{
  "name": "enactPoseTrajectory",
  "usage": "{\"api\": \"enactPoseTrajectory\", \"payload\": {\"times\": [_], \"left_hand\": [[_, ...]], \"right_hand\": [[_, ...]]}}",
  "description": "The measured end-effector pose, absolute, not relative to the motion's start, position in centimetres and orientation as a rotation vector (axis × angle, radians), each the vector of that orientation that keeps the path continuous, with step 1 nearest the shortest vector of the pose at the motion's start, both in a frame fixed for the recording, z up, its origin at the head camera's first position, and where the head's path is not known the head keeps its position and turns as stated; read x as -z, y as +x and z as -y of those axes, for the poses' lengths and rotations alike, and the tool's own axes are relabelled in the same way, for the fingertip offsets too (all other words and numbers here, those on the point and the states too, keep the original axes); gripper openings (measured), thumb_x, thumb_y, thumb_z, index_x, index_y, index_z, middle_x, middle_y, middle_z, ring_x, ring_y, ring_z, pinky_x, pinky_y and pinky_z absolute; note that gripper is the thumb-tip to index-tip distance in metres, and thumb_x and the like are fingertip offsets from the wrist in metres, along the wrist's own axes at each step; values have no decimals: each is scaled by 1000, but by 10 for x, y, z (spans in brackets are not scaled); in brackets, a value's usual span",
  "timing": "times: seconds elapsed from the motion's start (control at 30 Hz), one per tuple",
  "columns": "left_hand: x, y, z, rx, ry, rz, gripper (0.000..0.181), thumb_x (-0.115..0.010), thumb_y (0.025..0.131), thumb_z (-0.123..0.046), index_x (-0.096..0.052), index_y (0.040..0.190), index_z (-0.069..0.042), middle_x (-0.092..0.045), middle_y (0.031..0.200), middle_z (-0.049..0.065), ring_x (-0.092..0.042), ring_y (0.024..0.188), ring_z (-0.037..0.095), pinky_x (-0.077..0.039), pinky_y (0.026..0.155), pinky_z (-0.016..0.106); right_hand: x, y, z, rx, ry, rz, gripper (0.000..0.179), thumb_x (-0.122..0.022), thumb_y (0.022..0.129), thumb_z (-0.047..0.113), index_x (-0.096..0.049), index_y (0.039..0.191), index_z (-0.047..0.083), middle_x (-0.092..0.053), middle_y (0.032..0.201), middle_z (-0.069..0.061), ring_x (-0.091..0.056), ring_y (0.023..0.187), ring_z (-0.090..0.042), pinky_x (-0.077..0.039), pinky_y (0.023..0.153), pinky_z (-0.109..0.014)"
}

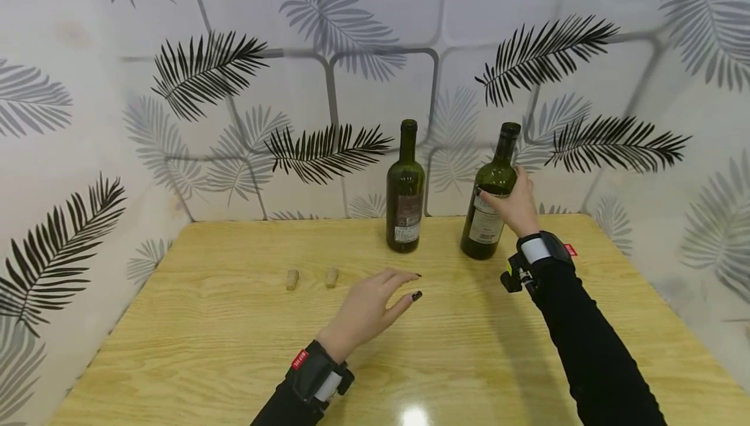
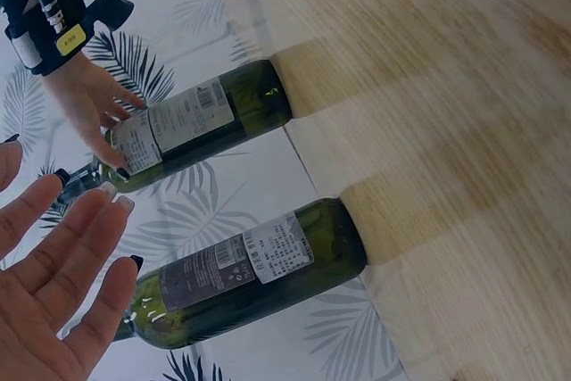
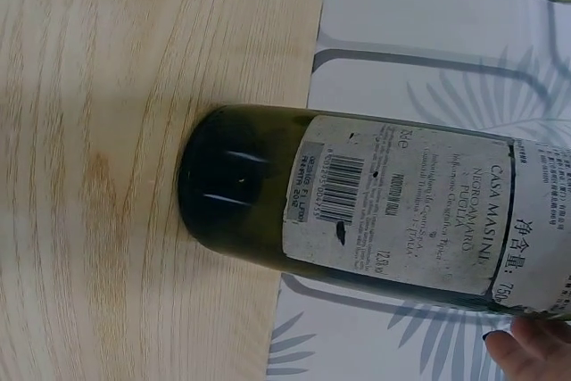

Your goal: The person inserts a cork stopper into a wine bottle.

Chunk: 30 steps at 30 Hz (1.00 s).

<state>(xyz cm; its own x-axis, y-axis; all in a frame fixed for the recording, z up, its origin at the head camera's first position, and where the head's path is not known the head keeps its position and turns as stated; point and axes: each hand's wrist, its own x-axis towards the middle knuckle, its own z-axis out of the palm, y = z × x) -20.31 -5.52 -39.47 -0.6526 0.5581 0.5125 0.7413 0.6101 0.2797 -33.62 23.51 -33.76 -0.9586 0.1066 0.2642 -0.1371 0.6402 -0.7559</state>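
My right hand [image 1: 517,206] grips a green glass wine bottle [image 1: 486,221] around its upper body, thumb on the near side. This bottle leans slightly rightward in the head view; a pale label with a barcode [image 3: 343,188] fills much of the right wrist view. A second green wine bottle [image 1: 405,195], with a dark and white back label, stands upright to its left. Above the table's middle, my left hand [image 1: 369,309] is held with fingers extended and apart, holding nothing. Left of the bottles, two small corks [image 1: 292,279] are on the table.
The light wooden table [image 1: 222,348] reaches back to a wall [image 1: 281,113] covered with leaf-patterned paper. Both bottles stand near the table's back edge. Each wrist wears a black strap with a camera [image 1: 515,274].
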Motion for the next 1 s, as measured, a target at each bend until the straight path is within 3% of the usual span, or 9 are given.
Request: {"api": "enactPoseTrajectory", "payload": {"times": [0.33, 0.57, 1.0], "left_hand": [[400, -208, 57, 664, -1018, 2563, 35, -57, 95, -25, -57, 127, -12, -61, 120, 9, -62, 105, 25, -51, 86, 39], [402, -207, 58, 675, -1013, 2575, 34, -57, 95, -24, -56, 127, -11, -62, 112, 7, -64, 91, 20, -52, 78, 35], [407, -207, 59, 729, -1010, 2547, 34, -58, 94, -23, -57, 126, -10, -63, 112, 7, -64, 92, 20, -52, 76, 35]], "right_hand": [[346, -342, -235, -1180, 14, 2565, 89, -65, 87, 23, -3, 148, 2, -17, 143, -34, -30, 126, -51, -32, 98, -62], [349, -339, -235, -1165, 10, 2539, 88, -68, 85, 25, -9, 147, 3, -20, 142, -33, -34, 123, -51, -34, 96, -62], [356, -328, -231, -1169, 55, 2500, 88, -70, 83, 24, -14, 147, 3, -25, 141, -31, -32, 125, -49, -31, 98, -62]]}}
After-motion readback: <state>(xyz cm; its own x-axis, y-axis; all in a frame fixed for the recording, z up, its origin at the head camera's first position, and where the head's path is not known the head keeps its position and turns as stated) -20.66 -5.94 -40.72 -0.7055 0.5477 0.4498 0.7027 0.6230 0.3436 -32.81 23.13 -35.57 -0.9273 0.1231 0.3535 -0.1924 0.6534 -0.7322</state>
